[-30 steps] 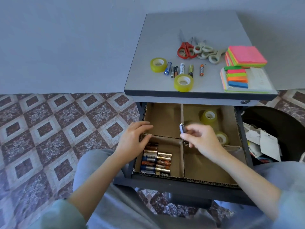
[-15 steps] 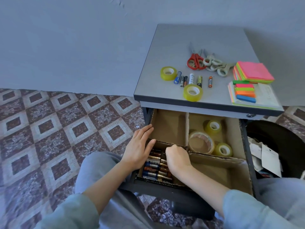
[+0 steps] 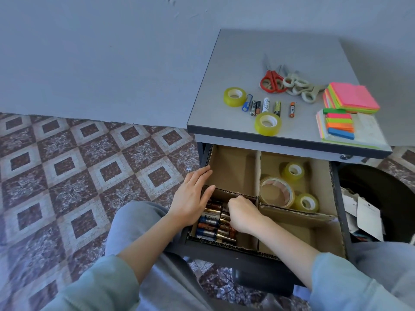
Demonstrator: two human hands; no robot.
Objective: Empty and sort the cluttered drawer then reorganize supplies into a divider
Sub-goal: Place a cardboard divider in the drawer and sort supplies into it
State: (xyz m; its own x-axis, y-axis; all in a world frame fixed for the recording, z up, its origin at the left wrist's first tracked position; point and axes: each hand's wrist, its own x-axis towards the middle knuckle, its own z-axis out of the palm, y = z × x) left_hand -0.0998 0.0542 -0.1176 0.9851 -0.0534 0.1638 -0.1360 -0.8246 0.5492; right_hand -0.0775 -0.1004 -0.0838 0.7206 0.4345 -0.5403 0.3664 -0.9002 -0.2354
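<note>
A cardboard divider [image 3: 258, 173] sits in the open drawer under the grey desk top [image 3: 278, 48]. Its front left compartment holds several batteries [image 3: 207, 221] laid in rows. My left hand [image 3: 193, 196] rests flat on the divider's left wall, fingers straight. My right hand [image 3: 243, 213] reaches into the battery compartment with curled fingers; their tips and anything in them are hidden. The back right compartment holds three tape rolls [image 3: 277, 194]. Several loose batteries [image 3: 266, 106] lie on the desk top.
On the desk top are two yellow tape rolls [image 3: 268, 123], red scissors [image 3: 271, 80], pale scissors [image 3: 298, 87] and sticky note pads [image 3: 352, 99]. A black bin [image 3: 381, 194] with paper scraps stands right of the drawer. Patterned floor tiles lie to the left.
My right hand, which pinched a battery above the divider a second ago, has dropped into the battery compartment. My left hand has stayed on the divider's left wall.
</note>
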